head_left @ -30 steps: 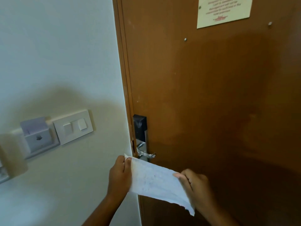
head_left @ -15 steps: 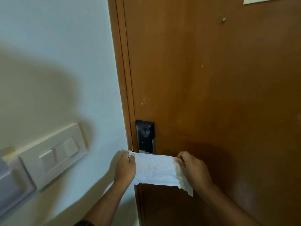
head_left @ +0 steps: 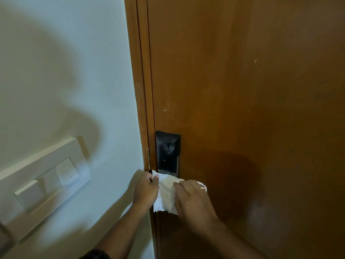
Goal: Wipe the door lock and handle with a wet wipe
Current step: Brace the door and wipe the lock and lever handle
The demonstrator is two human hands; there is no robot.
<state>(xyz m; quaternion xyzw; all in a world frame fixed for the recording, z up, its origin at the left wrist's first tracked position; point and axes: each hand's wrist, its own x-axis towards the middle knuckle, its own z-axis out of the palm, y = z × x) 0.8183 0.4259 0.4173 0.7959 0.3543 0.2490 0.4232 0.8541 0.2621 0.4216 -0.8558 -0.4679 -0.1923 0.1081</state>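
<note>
You held the wet wipe [head_left: 167, 193] just below the door lock [head_left: 168, 152], the dark plate mounted at the edge of the brown door [head_left: 242, 90]. The wipe was stretched between your two hands and it covered the place under the lock where the handle should be; the handle itself was hidden, so I cannot tell if the wipe touched it. Your left hand [head_left: 145, 187], on the frame side of the lock, had its fingers [head_left: 155, 177] pinching the upper corner of the wipe. Your right hand [head_left: 192, 197], on the other side of the lock, lay over the wipe with the fingers [head_left: 176, 184] close together and pressing on it; a ring [head_left: 202, 187] showed on one finger. I judge that the wipe is thin, soft and damp, so it will fold and bunch easily and may tear at the ragged lower edge. It seems better to hold it by a folded pad, not by one corner. The light switch [head_left: 46, 176] was on the wall, well apart from the lock.
</note>
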